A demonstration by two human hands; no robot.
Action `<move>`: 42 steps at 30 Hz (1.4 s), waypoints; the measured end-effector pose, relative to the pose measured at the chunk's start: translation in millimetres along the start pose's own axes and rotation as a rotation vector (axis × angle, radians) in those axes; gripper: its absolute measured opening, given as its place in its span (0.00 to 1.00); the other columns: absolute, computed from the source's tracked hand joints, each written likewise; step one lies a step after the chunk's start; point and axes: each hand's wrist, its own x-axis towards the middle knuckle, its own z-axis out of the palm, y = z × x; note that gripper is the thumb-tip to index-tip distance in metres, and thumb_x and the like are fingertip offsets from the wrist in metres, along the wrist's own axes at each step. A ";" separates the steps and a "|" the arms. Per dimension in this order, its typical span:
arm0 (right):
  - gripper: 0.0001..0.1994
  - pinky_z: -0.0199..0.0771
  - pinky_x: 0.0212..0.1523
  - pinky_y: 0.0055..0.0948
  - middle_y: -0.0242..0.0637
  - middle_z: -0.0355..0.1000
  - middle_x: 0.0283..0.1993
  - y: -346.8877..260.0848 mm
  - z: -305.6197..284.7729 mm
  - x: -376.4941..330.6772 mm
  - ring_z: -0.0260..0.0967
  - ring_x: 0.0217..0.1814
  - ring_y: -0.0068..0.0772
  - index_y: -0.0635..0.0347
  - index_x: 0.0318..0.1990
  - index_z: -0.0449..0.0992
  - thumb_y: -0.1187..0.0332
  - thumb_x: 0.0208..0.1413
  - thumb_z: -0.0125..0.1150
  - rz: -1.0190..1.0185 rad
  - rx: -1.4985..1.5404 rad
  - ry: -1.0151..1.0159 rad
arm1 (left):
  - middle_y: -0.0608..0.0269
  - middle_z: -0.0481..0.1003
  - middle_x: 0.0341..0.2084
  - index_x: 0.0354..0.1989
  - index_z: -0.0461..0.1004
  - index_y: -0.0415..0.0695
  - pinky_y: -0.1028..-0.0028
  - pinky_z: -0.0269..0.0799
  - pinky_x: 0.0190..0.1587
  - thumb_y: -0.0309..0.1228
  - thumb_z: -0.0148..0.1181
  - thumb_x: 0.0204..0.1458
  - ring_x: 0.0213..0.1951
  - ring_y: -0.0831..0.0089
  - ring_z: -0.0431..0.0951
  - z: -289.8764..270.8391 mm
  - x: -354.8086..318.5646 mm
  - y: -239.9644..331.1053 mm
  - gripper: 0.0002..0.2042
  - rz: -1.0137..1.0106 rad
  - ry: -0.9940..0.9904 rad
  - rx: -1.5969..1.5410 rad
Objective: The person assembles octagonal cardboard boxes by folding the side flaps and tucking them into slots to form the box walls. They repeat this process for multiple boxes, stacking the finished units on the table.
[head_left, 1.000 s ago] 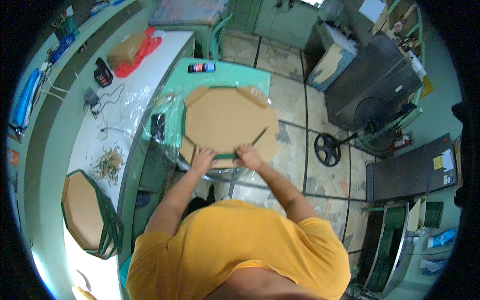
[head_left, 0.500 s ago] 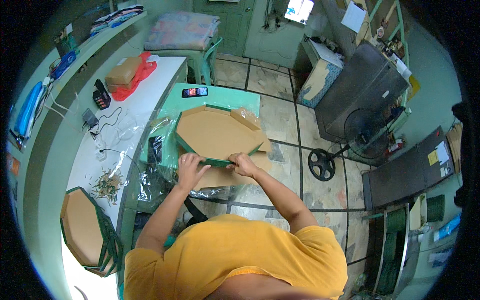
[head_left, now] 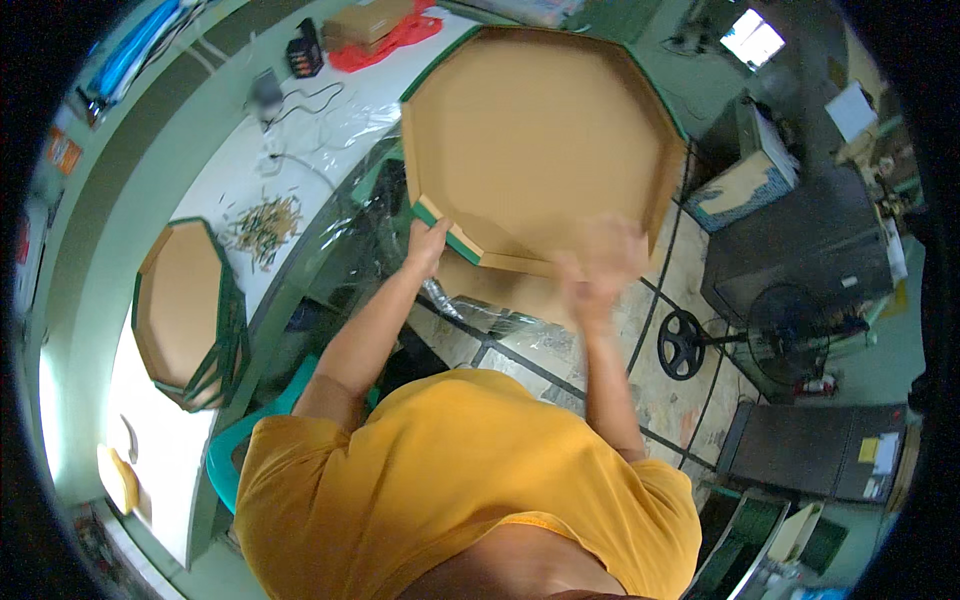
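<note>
A large octagonal cardboard tray (head_left: 545,150) with green outer sides and a brown inside is raised and tilted in front of me. My left hand (head_left: 427,246) grips its lower left rim, the fingers closed at the edge. Close to the tray's lower right side, my right hand (head_left: 605,262) is smeared by motion, so its fingers cannot be made out. Below the tray, part of a brown cardboard sheet (head_left: 500,288) shows, with clear plastic film (head_left: 500,322) along its near edge.
On the white counter at left are a stack of octagonal green-edged trays (head_left: 180,300), a pile of small thin pieces (head_left: 266,228), an adapter with cables (head_left: 268,95) and a brown box (head_left: 368,25) on red plastic. A fan (head_left: 785,335) stands on the tiled floor at right.
The tray has come up off the low green table toward me and tilted. My left hand has stayed at its rim; my right hand has moved right and blurred. The view has shifted.
</note>
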 end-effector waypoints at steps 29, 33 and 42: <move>0.12 0.69 0.37 0.31 0.34 0.72 0.36 34.3 61.8 -58.2 0.70 0.35 0.30 0.68 0.44 0.72 0.71 0.55 0.53 1.471 1.322 0.073 | 0.56 0.79 0.32 0.43 0.77 0.38 0.66 0.73 0.42 0.26 0.54 0.52 0.38 0.63 0.79 -93.6 18.5 66.7 0.11 0.242 -0.005 0.733; 0.12 0.69 0.40 0.30 0.33 0.72 0.39 26.0 68.9 -52.7 0.69 0.38 0.29 0.67 0.45 0.72 0.72 0.55 0.54 1.417 1.209 0.043 | 0.44 0.78 0.39 0.47 0.76 0.41 0.60 0.73 0.46 0.33 0.57 0.51 0.42 0.51 0.79 -178.7 34.6 103.9 0.16 0.372 0.354 1.139; 0.11 0.70 0.42 0.31 0.35 0.72 0.38 32.8 67.7 -58.6 0.71 0.39 0.31 0.67 0.42 0.73 0.68 0.56 0.54 1.231 1.208 0.178 | 0.51 0.76 0.43 0.55 0.70 0.37 0.67 0.74 0.44 0.58 0.63 0.47 0.43 0.66 0.76 -97.8 38.7 100.7 0.37 0.042 -0.116 0.553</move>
